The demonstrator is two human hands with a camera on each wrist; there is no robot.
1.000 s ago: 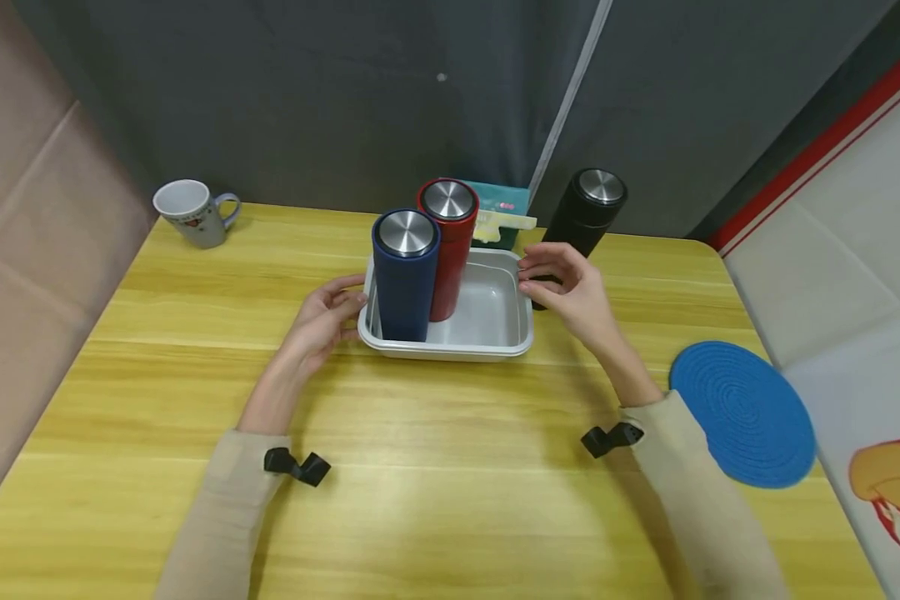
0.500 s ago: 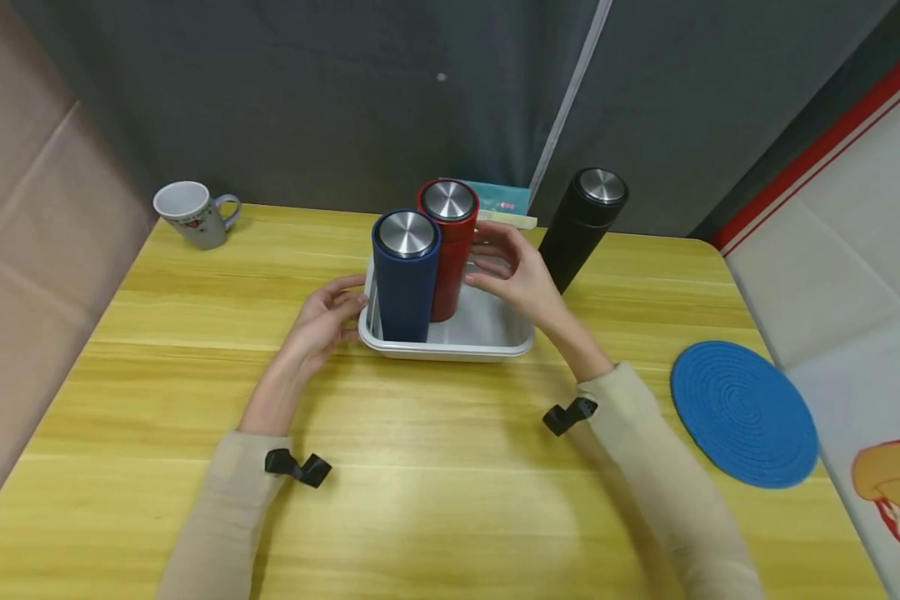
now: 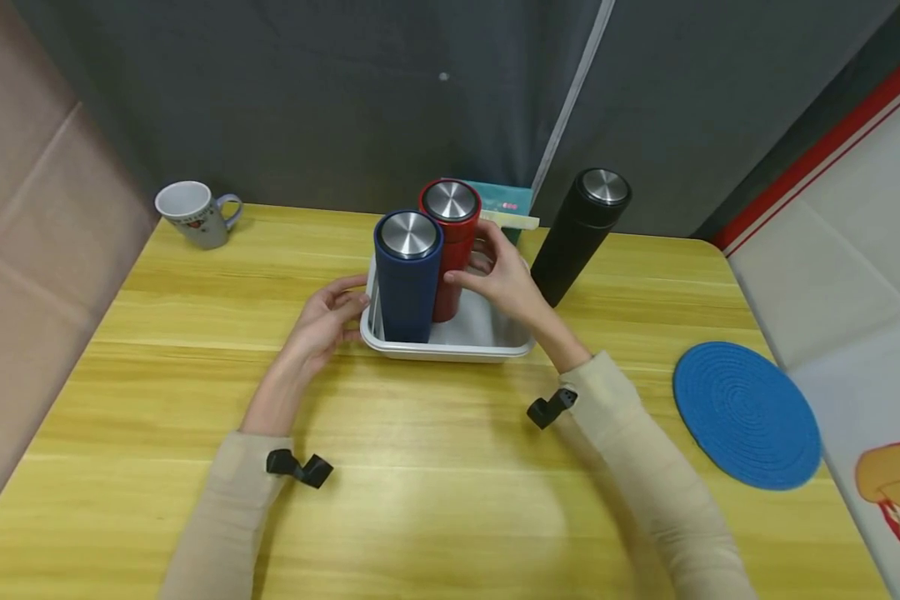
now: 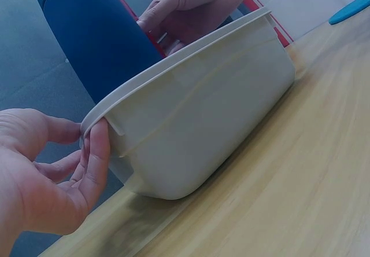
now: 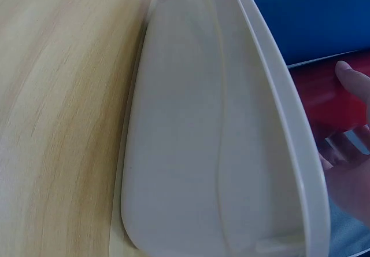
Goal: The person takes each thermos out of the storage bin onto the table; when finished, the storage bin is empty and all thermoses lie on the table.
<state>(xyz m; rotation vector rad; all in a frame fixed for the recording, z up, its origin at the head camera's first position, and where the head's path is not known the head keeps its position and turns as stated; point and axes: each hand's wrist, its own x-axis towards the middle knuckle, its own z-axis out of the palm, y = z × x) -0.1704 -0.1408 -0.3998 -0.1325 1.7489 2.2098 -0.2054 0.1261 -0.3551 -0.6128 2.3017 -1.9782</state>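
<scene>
A pale plastic tub (image 3: pixel 457 352) stands on the table, with a blue thermos (image 3: pixel 407 292) and a red thermos (image 3: pixel 445 302) upright side by side in its left part. My left hand (image 3: pixel 321 321) pinches the tub's left rim; in the left wrist view the thumb lies on top and fingers below. Reaching over the tub's right side, my right hand (image 3: pixel 504 277) grips the red thermos, thumb in front and fingers on its far side. In the right wrist view that thumb presses the red wall (image 5: pixel 315 95). Behind the right hand a black thermos (image 3: pixel 581 237) stands on the table.
A patterned grey mug (image 3: pixel 198 218) stands at the back left. To the right lies a round blue mat (image 3: pixel 746 415). A teal packet (image 3: pixel 504 198) with a pale yellow piece leans behind the tub. Dark cloth hangs behind the table.
My right hand has moved left from the tub's right rim to the red thermos and taken hold of it. The left hand has stayed on the tub's left rim.
</scene>
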